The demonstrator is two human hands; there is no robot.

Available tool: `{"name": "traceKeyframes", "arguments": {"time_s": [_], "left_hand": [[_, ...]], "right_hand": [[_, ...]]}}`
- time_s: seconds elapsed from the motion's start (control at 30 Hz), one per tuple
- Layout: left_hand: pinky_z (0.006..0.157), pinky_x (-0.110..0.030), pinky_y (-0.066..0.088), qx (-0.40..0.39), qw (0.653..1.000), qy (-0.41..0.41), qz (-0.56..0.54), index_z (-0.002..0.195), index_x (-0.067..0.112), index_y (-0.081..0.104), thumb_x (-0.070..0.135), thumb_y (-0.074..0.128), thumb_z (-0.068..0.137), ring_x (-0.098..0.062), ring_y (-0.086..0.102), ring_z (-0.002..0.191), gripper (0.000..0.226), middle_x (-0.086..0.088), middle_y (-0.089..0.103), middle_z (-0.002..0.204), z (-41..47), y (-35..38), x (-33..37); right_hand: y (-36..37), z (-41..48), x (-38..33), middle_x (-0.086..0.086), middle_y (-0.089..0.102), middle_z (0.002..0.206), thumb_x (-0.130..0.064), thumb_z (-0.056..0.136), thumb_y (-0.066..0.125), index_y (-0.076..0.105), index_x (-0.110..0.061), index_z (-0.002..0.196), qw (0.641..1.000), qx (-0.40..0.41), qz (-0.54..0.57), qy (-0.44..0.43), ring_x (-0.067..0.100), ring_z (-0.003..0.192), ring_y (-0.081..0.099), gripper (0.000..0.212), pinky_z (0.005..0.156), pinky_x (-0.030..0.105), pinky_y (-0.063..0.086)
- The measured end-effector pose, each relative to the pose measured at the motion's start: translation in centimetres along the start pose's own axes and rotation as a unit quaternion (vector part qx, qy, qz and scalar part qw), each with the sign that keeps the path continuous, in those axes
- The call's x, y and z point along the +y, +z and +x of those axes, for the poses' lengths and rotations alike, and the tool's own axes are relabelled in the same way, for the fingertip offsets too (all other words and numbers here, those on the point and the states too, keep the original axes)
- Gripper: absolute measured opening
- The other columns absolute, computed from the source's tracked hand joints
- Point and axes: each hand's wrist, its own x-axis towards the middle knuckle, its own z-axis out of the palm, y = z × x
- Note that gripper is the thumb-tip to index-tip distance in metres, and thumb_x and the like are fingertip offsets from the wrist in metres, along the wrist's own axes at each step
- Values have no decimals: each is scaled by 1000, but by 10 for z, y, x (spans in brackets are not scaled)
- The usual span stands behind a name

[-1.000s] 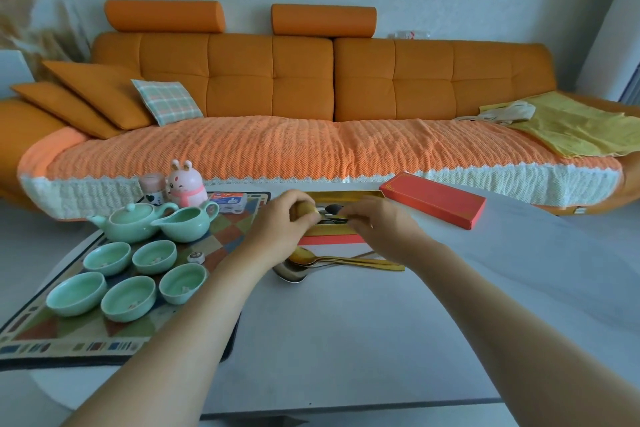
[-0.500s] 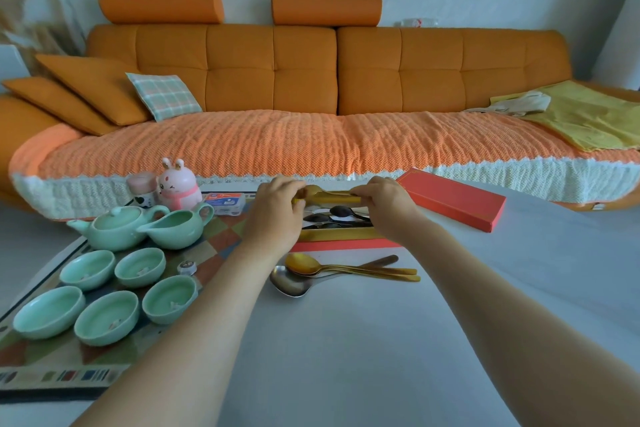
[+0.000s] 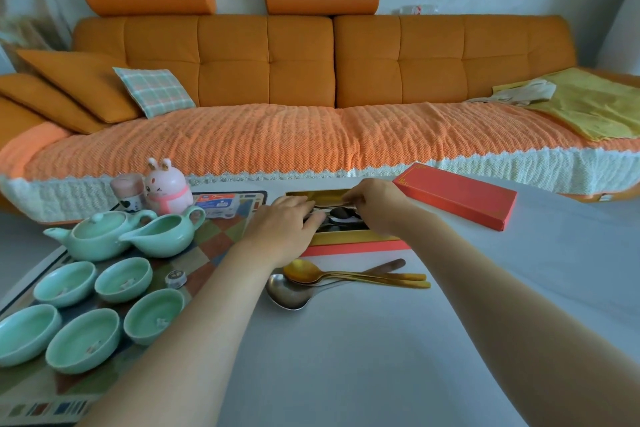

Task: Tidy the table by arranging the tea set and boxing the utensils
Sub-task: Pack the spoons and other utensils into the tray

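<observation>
The open red box with a gold lining point(image 3: 349, 238) lies mid-table with dark and silver utensils point(image 3: 341, 216) inside. My left hand point(image 3: 285, 224) rests flat, fingers straight, on the box's left end. At the box's far side my right hand point(image 3: 375, 204) pinches a thin utensil handle point(image 3: 329, 206) lying low in the box. Loose gold spoons point(image 3: 311, 272), a silver spoon point(image 3: 287, 293) and a dark-handled piece point(image 3: 389, 265) lie in front of the box. The red lid point(image 3: 457, 199) sits to the right. A green teapot point(image 3: 93, 236), pitcher point(image 3: 162, 232) and several green cups point(image 3: 123, 279) stand on a patterned mat point(image 3: 221, 236) at the left.
A pink rabbit figure point(image 3: 168, 185), a pink jar point(image 3: 127, 189) and a small packet point(image 3: 218, 206) stand behind the tea set. An orange sofa point(image 3: 311, 135) runs along the table's far edge. The grey tabletop point(image 3: 346, 357) stretches toward me.
Both hands have lowered the gold utensil they held above the box down into it. My left hand has let go and now lies flat on the box's left end.
</observation>
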Motion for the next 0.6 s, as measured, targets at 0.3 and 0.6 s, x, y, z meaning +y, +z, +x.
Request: {"name": "traceKeyframes", "arguments": {"time_s": [0.3,0.6], "left_hand": [[118,-40,16,-18,1000,1,-1,154,26,28,54,23,102,-12,11,149,59,7,18,162,-5,-1,6],[88,-31,44,114,989,86,-36,114,25,68,31,52,97,-13,49,109,24,8,55,110,-33,-7,13]], "right_hand": [[0,-28,-4,-4,68,109,-48,99,39,60,-34,129,996,-57,47,-57,11,87,61,39,82,37,53],[5,-53,1,-6,60,99,-13,90,54,73,-22,109,982,119,46,-137,11,91,53,29,79,26,47]]}}
